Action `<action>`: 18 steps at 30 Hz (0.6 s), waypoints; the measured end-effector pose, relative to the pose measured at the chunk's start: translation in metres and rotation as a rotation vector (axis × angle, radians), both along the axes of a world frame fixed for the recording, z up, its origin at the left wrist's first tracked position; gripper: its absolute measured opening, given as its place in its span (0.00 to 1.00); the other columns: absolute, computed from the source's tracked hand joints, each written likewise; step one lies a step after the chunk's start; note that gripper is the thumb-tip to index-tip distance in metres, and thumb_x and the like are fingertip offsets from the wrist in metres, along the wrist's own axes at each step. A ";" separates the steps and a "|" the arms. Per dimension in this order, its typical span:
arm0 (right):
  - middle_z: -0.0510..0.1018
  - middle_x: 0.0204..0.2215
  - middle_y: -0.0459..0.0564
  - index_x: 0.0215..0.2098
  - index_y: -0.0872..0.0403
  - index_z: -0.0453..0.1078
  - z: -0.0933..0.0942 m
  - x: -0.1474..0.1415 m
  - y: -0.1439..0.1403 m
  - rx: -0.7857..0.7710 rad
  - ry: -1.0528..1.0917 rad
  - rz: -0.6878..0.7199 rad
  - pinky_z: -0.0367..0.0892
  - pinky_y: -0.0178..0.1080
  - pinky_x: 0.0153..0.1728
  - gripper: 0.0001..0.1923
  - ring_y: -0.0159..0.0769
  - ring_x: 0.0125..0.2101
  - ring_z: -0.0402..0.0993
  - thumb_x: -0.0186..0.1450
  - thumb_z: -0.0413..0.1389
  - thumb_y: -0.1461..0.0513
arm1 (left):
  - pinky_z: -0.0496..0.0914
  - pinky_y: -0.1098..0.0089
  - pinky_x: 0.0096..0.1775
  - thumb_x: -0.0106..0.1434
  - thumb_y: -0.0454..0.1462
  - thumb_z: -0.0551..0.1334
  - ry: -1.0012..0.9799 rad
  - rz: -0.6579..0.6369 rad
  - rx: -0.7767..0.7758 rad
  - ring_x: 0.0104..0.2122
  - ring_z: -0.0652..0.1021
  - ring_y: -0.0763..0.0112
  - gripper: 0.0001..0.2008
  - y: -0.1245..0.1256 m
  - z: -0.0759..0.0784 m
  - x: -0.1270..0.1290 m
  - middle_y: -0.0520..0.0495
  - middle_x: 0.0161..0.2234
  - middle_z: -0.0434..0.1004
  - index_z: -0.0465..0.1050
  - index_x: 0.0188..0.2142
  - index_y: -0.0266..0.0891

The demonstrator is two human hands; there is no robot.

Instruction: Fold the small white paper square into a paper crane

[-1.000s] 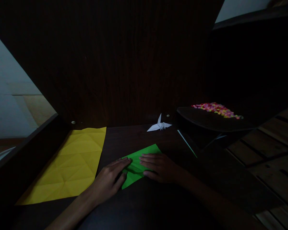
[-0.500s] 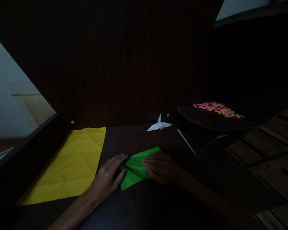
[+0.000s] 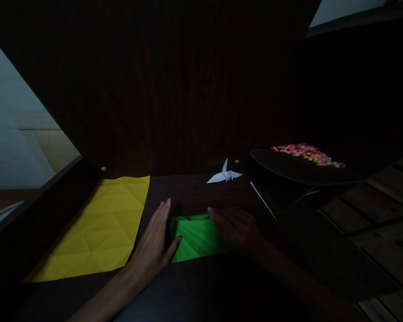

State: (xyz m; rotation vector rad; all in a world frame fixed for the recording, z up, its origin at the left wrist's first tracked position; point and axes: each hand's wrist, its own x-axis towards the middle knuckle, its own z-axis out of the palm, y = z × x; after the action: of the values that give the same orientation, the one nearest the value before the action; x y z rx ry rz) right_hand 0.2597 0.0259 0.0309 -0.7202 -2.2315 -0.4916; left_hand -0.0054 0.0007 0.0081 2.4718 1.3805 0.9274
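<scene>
A creased sheet of green origami paper (image 3: 198, 241) lies in front of me, its far edge folded over. At its left end is my left hand (image 3: 156, 243), open, with fingers stretched away from me and the thumb touching the paper's left edge. My right hand (image 3: 238, 228) lies over the right end of the sheet, fingers stretched out and hiding that end. Beyond the green paper a folded white paper crane (image 3: 225, 175) rests near the back panel. To the left lies a large, creased yellow sheet (image 3: 100, 228).
A thin paper strip (image 3: 263, 201) lies right of the crane. Farther right, many small colourful pieces (image 3: 305, 153) are heaped on a dark curved surface (image 3: 289, 172). A dark upright panel (image 3: 174, 89) closes the back, and a low side board (image 3: 33, 210) borders the left. The scene is dim.
The green paper's far part has been folded over toward me, making it look narrower. My left fingers have straightened away from me, and my right hand has shifted slightly right.
</scene>
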 end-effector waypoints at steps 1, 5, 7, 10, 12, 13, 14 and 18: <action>0.83 0.41 0.53 0.60 0.55 0.64 -0.001 0.001 0.001 0.000 0.003 -0.032 0.75 0.40 0.37 0.23 0.38 0.36 0.81 0.67 0.51 0.72 | 0.58 0.44 0.61 0.67 0.36 0.57 0.001 -0.005 0.010 0.67 0.52 0.48 0.40 0.000 -0.001 0.000 0.35 0.69 0.45 0.31 0.69 0.41; 0.81 0.46 0.51 0.62 0.52 0.63 -0.006 0.005 0.002 -0.053 0.022 -0.137 0.74 0.41 0.42 0.26 0.39 0.39 0.80 0.67 0.51 0.71 | 0.59 0.44 0.61 0.68 0.35 0.57 -0.008 0.009 0.055 0.66 0.54 0.49 0.38 0.001 -0.002 0.000 0.34 0.68 0.48 0.35 0.69 0.42; 0.80 0.47 0.50 0.63 0.51 0.62 -0.006 0.005 0.003 -0.080 0.033 -0.177 0.74 0.41 0.44 0.26 0.39 0.40 0.80 0.68 0.51 0.71 | 0.60 0.43 0.60 0.67 0.36 0.58 -0.011 0.036 0.081 0.66 0.56 0.47 0.38 0.002 -0.001 0.000 0.33 0.68 0.48 0.34 0.69 0.41; 0.80 0.47 0.50 0.62 0.51 0.62 -0.005 0.003 0.005 -0.078 0.037 -0.243 0.73 0.40 0.44 0.25 0.38 0.40 0.79 0.68 0.51 0.70 | 0.61 0.43 0.60 0.67 0.36 0.58 -0.009 0.052 0.115 0.66 0.56 0.47 0.36 0.003 -0.001 0.000 0.33 0.67 0.49 0.39 0.68 0.41; 0.80 0.45 0.51 0.61 0.52 0.63 -0.005 0.002 0.007 -0.059 0.038 -0.290 0.73 0.39 0.43 0.22 0.38 0.39 0.79 0.69 0.51 0.68 | 0.61 0.44 0.60 0.67 0.36 0.58 -0.013 0.052 0.135 0.66 0.56 0.48 0.34 0.003 -0.002 0.000 0.33 0.67 0.50 0.41 0.67 0.40; 0.80 0.45 0.52 0.60 0.52 0.64 -0.005 0.002 0.009 -0.049 0.037 -0.310 0.73 0.39 0.42 0.21 0.38 0.39 0.79 0.70 0.51 0.67 | 0.61 0.44 0.60 0.67 0.36 0.58 -0.014 0.052 0.139 0.66 0.56 0.48 0.34 0.003 -0.001 0.000 0.33 0.67 0.50 0.42 0.67 0.39; 0.80 0.44 0.52 0.59 0.53 0.64 -0.005 0.003 0.011 -0.041 0.035 -0.326 0.73 0.39 0.41 0.20 0.39 0.38 0.79 0.70 0.50 0.66 | 0.61 0.44 0.60 0.67 0.35 0.58 -0.013 0.050 0.140 0.66 0.56 0.48 0.33 0.003 -0.001 0.000 0.33 0.67 0.50 0.42 0.66 0.39; 0.80 0.42 0.54 0.56 0.55 0.67 -0.008 0.006 0.016 -0.062 0.025 -0.363 0.69 0.42 0.42 0.16 0.41 0.38 0.76 0.71 0.49 0.65 | 0.61 0.45 0.60 0.68 0.32 0.56 0.040 0.002 0.107 0.67 0.53 0.49 0.24 0.002 0.000 -0.001 0.36 0.68 0.47 0.54 0.61 0.39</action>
State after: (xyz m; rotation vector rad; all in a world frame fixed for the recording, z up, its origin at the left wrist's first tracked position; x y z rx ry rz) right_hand 0.2653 0.0418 0.0227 -1.1673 -2.1060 -0.5857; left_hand -0.0066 0.0025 0.0083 2.5807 1.3808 0.9817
